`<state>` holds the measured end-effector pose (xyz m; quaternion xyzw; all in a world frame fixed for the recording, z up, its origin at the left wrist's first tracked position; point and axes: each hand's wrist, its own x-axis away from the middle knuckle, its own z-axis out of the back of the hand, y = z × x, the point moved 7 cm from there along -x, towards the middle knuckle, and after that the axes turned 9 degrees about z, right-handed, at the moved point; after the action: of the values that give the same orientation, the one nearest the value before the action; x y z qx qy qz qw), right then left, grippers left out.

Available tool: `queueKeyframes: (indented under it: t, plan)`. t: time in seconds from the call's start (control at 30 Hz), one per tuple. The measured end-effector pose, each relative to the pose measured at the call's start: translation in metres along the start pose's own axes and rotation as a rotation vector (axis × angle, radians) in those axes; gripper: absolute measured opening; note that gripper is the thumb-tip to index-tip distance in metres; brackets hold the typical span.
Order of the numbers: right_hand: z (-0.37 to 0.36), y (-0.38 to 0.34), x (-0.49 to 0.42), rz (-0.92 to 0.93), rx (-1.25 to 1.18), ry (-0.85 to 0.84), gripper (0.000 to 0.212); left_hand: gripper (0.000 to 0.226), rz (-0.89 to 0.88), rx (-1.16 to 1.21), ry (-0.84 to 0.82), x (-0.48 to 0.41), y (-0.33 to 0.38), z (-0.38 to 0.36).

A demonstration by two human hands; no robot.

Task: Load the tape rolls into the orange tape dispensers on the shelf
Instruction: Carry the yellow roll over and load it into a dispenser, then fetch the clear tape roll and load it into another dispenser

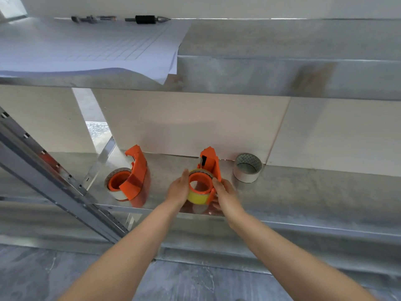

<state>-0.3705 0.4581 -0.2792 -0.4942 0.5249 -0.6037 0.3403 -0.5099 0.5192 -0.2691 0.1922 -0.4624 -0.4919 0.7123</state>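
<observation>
Yellow tape roll [198, 197] is sitting on the orange dispenser [209, 162]. I'm pressing my left hand [178, 189] straight-fingered against it, and my right hand [226, 193] is gripping the dispenser. Further left is standing a loaded dispenser [135, 177], to the right a spare roll [247, 169].

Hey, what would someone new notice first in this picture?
At the middle of the lower shelf, the left hand presses a yellow tape roll onto an orange dispenser that the right hand grips. A second loaded dispenser stands left of it, a loose roll right.
</observation>
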Motion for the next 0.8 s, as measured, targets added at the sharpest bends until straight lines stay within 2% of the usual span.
queueKeyframes:
  t: [0.17,0.33,0.47,0.57,0.63,0.67,0.73,0.8]
  plan:
    - [0.003,0.005,-0.012,0.068,0.131,0.051,0.040,0.065,0.003,-0.090,0.066,-0.019,-0.013,-0.008]
    - [0.006,0.003,-0.018,0.173,0.493,0.092,0.042,0.058,-0.076,-0.131,0.141,-0.025,-0.019,-0.008]
    - [0.007,0.003,-0.017,0.206,0.445,0.091,0.041,0.049,-0.108,-0.152,0.170,-0.023,-0.015,-0.009]
    - [0.012,0.003,-0.021,0.170,0.355,0.071,0.038,0.035,-0.148,-0.109,0.325,-0.009,-0.004,0.004]
    - [0.031,-0.006,-0.024,0.175,0.229,0.161,0.034,0.030,-0.292,0.013,0.461,0.015,0.019,0.017]
    - [0.046,-0.015,-0.027,0.201,0.202,0.231,0.035,0.027,-0.403,0.055,0.478,0.029,0.036,0.017]
    - [0.083,-0.034,-0.033,0.269,0.272,0.372,0.037,0.027,-0.600,0.076,0.356,0.053,0.071,0.000]
    - [0.115,-0.042,-0.040,0.283,0.359,0.458,0.042,0.038,-0.680,0.039,0.119,0.069,0.095,-0.035]
